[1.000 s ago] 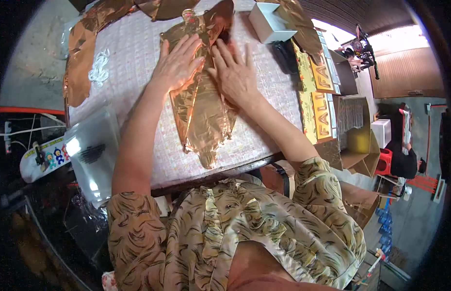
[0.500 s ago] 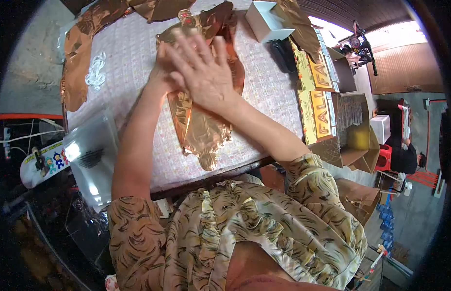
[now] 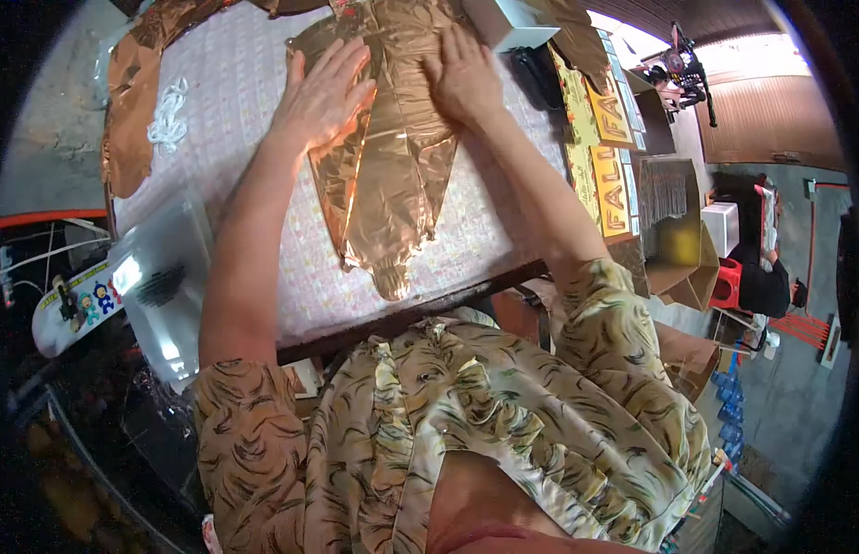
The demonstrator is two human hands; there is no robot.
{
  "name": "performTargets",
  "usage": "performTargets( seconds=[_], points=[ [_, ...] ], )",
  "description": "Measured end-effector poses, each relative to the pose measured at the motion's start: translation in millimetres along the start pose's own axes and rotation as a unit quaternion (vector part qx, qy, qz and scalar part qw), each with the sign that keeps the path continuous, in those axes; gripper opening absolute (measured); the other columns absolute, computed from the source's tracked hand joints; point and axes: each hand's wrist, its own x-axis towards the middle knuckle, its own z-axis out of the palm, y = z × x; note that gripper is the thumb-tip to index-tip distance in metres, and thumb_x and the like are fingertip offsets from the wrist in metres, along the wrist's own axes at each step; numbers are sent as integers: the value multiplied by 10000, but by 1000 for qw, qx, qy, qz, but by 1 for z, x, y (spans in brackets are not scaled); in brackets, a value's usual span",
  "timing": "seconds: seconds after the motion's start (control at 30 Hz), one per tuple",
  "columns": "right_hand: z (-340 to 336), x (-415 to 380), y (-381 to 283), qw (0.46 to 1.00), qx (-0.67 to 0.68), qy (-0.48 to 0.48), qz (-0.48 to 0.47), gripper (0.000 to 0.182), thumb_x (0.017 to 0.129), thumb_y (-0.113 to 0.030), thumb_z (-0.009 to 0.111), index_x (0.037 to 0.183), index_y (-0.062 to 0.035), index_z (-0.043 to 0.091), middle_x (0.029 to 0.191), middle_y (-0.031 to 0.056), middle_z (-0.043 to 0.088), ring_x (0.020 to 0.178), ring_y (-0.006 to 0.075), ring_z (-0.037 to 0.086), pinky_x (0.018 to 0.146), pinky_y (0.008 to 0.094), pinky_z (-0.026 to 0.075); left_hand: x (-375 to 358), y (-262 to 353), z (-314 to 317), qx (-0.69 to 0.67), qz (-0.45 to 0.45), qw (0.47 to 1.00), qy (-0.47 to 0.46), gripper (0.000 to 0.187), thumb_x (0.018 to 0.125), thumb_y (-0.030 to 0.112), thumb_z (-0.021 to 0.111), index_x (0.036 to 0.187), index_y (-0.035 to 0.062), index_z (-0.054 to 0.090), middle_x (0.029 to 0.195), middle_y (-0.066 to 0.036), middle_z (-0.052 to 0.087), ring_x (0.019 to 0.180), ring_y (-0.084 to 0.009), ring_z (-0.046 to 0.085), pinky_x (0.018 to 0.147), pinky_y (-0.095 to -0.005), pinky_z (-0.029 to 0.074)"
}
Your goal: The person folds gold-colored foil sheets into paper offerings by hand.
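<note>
left grip (image 3: 325, 97) and right grip (image 3: 468, 85) on shiny copper-coloured foil (image 3: 393, 189)

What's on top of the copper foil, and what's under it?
On top: the left hand and the right hand. Around its edges the patterned tabletop shows; whatever lies directly beneath the copper foil is covered.

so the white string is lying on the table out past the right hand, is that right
Not quite. In the head view, the white string lies on the table out past the left hand, not the right hand.
</note>
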Motion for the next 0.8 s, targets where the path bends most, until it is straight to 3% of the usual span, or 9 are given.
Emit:
performTargets(
  seconds=[0.1, 0.2, 0.43, 0.53, 0.6, 0.63, 0.67, 0.7, 0.8],
  points=[
    [-28, -11, -4, 993, -111, 23, -30, 666, 1059, -420, 478, 1514, 63, 418, 1576, 233, 451, 1489, 375, 390, 1236, 503, 277, 1, -1, 1, -3, 0, 1000, 11, 626, 1089, 492, 403, 1616, 158, 356, 1713, -7, 284, 1589, -198, 225, 1274, -600, 114],
    [-71, -35, -77, 982, 98, 78, -140, 727, 984, -367, 639, 1516, 67, 402, 1562, 267, 439, 1442, 440, 418, 1223, 528, 299, -1, 1, -5, 5, 7, 1000, 11, 625, 1081, 490, 426, 1610, 164, 371, 1711, -11, 290, 1586, -201, 237, 1271, -611, 107],
    [-49, -87, -120, 928, 278, -52, -245, 844, 1040, -552, 484, 1621, 14, 250, 1677, 273, 242, 1565, 395, 246, 1277, 524, 188, 1, -14, 15, -55, 46, 994, 78, 581, 1086, 470, 467, 1588, 183, 418, 1690, 7, 341, 1583, -209, 258, 1271, -601, 87],
    [-60, -109, -106, 899, 149, -194, -364, 792, 1038, -627, 372, 1671, -175, 226, 1739, 98, 185, 1604, 299, 167, 1311, 485, 117, 8, -22, 31, 7, 29, 998, 60, 600, 1095, 498, 425, 1603, 182, 388, 1695, 1, 329, 1583, -212, 254, 1273, -591, 95],
    [-71, -123, -102, 881, 158, -221, -388, 778, 1043, -628, 362, 1672, -191, 224, 1740, 63, 192, 1607, 276, 155, 1315, 474, 100, 15, -27, 53, -299, 224, 883, 284, 696, 1017, 521, 550, 1534, 62, 474, 1628, -130, 430, 1539, -327, 329, 1239, -616, 196],
    [-78, -131, -102, 862, 170, -247, -409, 765, 1048, -628, 351, 1674, -207, 221, 1741, 29, 198, 1610, 253, 143, 1320, 462, 83, 10, -13, 27, -300, 222, 883, 284, 696, 1017, 521, 550, 1534, 62, 474, 1628, -130, 430, 1539, -327, 329, 1239, -616, 196],
    [-83, -139, -103, 855, 153, -271, -415, 761, 1050, -661, 275, 1677, -236, 198, 1748, 0, 165, 1615, 214, 107, 1325, 447, 31, 2, 12, -22, -179, 103, 972, 108, 648, 1056, 450, 476, 1558, 43, 425, 1657, -133, 375, 1560, -313, 286, 1251, -625, 152],
    [-87, -146, -104, 854, 154, -272, -415, 761, 1050, -661, 275, 1677, -236, 198, 1748, 0, 165, 1615, 214, 107, 1325, 447, 31, -4, 27, -51, -46, -24, 996, -77, 602, 1096, 379, 403, 1582, 25, 377, 1687, -136, 321, 1580, -299, 244, 1264, -634, 108],
    [-111, -160, -97, 785, 225, -399, -418, 798, 1025, -718, 140, 1676, -256, 115, 1752, -43, 81, 1611, 159, 46, 1324, 427, -31, 0, 1, 1, -80, 23, 994, 75, 540, 1054, 421, 513, 1471, 78, 533, 1576, -134, 465, 1530, -314, 330, 1236, -636, 143]
  ],
)
